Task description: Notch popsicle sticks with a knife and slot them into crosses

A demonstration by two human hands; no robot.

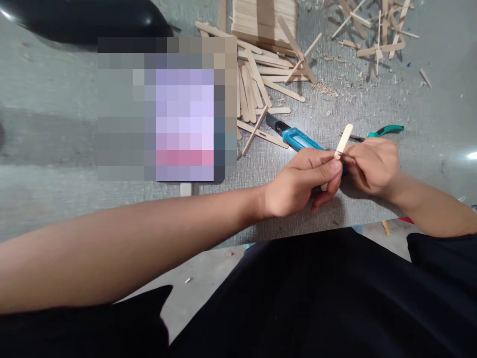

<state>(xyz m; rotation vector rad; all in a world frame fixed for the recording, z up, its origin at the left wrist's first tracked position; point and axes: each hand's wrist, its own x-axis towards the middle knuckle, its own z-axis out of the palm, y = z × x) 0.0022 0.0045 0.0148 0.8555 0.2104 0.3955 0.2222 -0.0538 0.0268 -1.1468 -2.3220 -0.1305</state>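
My left hand (305,179) is closed, its thumb and fingers pinching a wooden craft stick (345,139) that points up and slightly right. Touching or almost touching that stick are the fingers of my right hand (374,164), which are also closed. A thin dark edge shows between its fingertips and the stick, too small to name. Behind both hands lies a blue utility knife (303,139), partly covered by my left hand. Teal-handled pliers (387,131) lie just beyond my right hand, their lower part hidden.
Loose craft sticks (253,84) are heaped in front of a stacked bundle of sticks (246,22). Crossed stick pieces (378,49) and wood shavings (326,89) lie at the far right. A glossy black object (93,20) rests at the far left, near a blurred-out patch.
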